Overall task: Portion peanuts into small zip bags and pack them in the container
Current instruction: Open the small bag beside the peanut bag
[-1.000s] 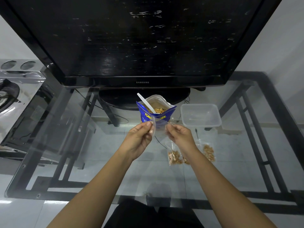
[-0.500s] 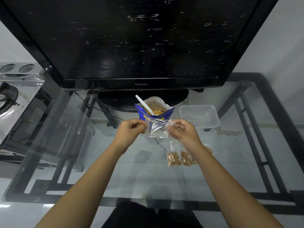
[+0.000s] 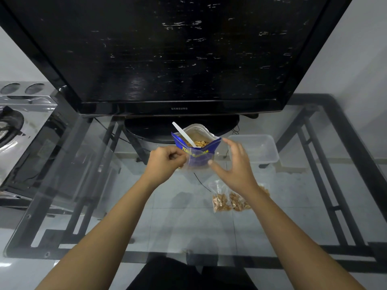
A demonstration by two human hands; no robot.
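Observation:
My left hand (image 3: 165, 162) pinches the left edge of an empty clear zip bag (image 3: 199, 161), held up in front of the blue peanut pouch (image 3: 211, 146). The pouch stands open on the glass table with peanuts inside and a white plastic spoon (image 3: 183, 133) sticking out. My right hand (image 3: 235, 166) hovers just right of the bag with fingers spread, its thumb near the bag's lower right corner. Filled small bags of peanuts (image 3: 222, 200) lie on the glass below my right wrist. The clear plastic container (image 3: 261, 148) sits empty to the right of the pouch.
A large black television (image 3: 180, 59) on its stand fills the back of the glass table (image 3: 146, 227), close behind the pouch. A metal appliance (image 3: 18, 122) stands off the table's left side. Black frame bars run under the glass.
My right hand has let go of the zip bag's right edge and spread open. My left hand still holds the bag, now higher and closer to the pouch.

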